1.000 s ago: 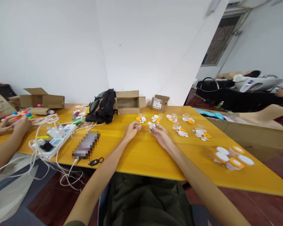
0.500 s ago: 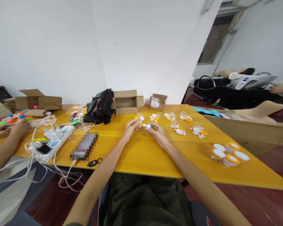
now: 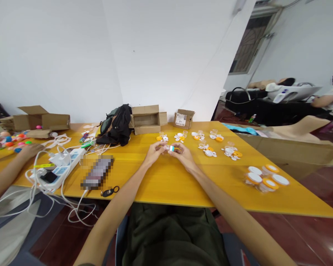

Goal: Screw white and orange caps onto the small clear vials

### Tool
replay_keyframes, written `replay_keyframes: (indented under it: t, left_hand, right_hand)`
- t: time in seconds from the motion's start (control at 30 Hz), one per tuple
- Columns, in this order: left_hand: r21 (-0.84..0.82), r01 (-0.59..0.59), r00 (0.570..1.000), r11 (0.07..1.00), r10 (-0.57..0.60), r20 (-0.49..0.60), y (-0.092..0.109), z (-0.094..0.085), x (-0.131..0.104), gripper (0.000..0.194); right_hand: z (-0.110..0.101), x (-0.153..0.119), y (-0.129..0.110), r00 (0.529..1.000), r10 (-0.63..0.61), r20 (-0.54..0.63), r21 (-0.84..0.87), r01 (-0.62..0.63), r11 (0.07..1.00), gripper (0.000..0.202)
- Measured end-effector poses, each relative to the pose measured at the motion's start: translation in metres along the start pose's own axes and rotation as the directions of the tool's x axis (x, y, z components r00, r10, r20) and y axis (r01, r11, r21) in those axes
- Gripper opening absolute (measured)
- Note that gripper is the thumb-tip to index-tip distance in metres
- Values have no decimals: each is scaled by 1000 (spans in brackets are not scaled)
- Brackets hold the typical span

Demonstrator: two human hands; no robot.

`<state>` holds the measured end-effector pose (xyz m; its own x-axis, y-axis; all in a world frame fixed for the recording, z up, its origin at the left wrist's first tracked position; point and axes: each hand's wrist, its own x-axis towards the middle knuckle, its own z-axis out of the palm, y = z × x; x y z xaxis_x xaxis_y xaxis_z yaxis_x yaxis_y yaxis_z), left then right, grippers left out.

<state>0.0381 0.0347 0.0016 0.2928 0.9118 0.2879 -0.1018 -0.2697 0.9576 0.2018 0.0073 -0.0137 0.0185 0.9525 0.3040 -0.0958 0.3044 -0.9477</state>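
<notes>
Above the middle of the table, my left hand (image 3: 154, 153) is closed, its fingertips around a small clear piece whose kind I cannot make out. My right hand (image 3: 182, 152) pinches a small white-and-teal cylinder (image 3: 171, 148) from the right side. The two pieces meet or nearly meet between my hands; fingers hide the join. Just beyond my hands lie sets of loose parts: orange rings (image 3: 158, 138), white discs (image 3: 180, 135) and small clear cups (image 3: 185, 133). More such sets, with an orange ring (image 3: 237, 154), spread to the right.
Several clear jars with orange-and-white lids (image 3: 269, 184) stand at right. Cardboard boxes (image 3: 146, 129) and a black backpack (image 3: 118, 127) line the back. A phone (image 3: 98, 172), key fob (image 3: 108, 192), power strip (image 3: 69, 168) and cables lie left. A co-worker's hand (image 3: 30, 150) is beside coloured balls.
My hands have drawn closer, bringing the cylinder up against or near the clear piece. The co-worker's hand has lowered towards the balls. The view has shifted slightly.
</notes>
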Motion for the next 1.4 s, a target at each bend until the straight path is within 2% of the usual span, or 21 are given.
replay_keyframes:
  t: [0.57,0.8,1.27,1.4]
  left_hand:
    - [50,4,999,999,-6,46,2,1,-1,36]
    - [59,-29,996,998,24,87,0,0,-1,30]
    - [32,-8,996,999,5,90,3,0,-2,28]
    - [26,-8,998,1000,6,70,4,1,-2,28]
  right_hand:
    - [-1,0,-1,996,-58,62,-73,63,995,38]
    - [0,-1,-4,999,-27,19,-87,29,996,41]
    - [-2,0,-4,996,59,69,-35,-57,998,42]
    - [-2,1,-2,997,42,59,-50,-39,998,43]
